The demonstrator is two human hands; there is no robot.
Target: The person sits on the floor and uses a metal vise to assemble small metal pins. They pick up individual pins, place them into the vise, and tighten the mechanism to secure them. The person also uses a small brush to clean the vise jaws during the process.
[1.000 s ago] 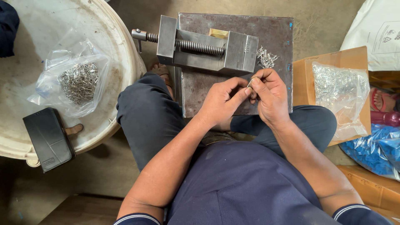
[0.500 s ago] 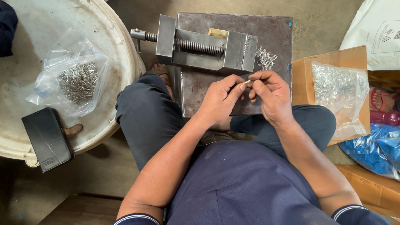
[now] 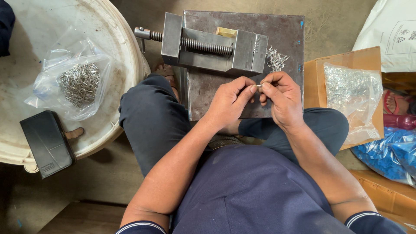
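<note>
Over at your nine o'clock, a clear bag of small metal pieces [image 3: 80, 83] lies on the round white tabletop [image 3: 123, 52], with a black case [image 3: 47, 143] just below it at eight. Swing to twelve and there's the steel vise [image 3: 212, 45] sitting on a dark metal plate [image 3: 208, 97], a loose heap of shiny pins [image 3: 275, 59] just beside its right end. Now centre stage: your left hand [image 3: 227, 104] and your right hand [image 3: 281, 102] meet over the plate, fingertips closed together on one tiny metal pin [image 3: 259, 86], pinched from both sides, thumb against forefinger. It looks light as nothing, stiff, and smooth enough to squirt out of a sloppy pinch, so hold it near its ends with firm, steady pressure rather than brute force. On to three o'clock: a cardboard box [image 3: 314, 78] holds another clear bag of metal parts [image 3: 349, 93], and a blue plastic bag [image 3: 390, 151] sits at four.
</note>
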